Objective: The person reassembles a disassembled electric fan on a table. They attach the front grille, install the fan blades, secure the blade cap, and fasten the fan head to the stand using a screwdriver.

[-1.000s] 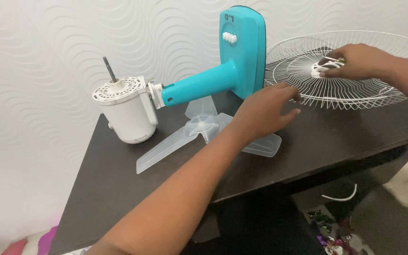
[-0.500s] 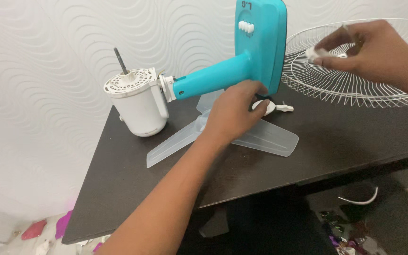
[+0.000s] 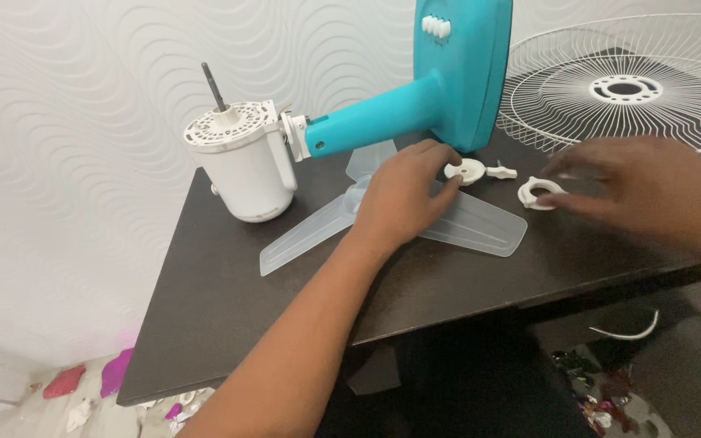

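My left hand (image 3: 406, 193) rests on the clear plastic fan blade (image 3: 472, 225), covering its hub, fingers loosely curled and holding nothing. Just beyond its fingertips lie a white round cap (image 3: 465, 170) and a small white winged nut (image 3: 501, 172). My right hand (image 3: 647, 195), blurred, hovers with fingers spread next to a white ring nut (image 3: 540, 192) lying on the dark table (image 3: 229, 308). The teal fan body (image 3: 448, 73) lies on its side, its white motor (image 3: 241, 162) pointing shaft up.
A white wire fan guard (image 3: 626, 89) leans at the table's back right. A patterned white wall stands behind. On the floor lie pink scraps (image 3: 115, 371) at the left, and a white cable (image 3: 626, 332) and wrappers at the right.
My right hand came down from the wire guard, and the white ring nut it held now lies on the table. My left hand stayed on the blade hub. The view shifted slightly.
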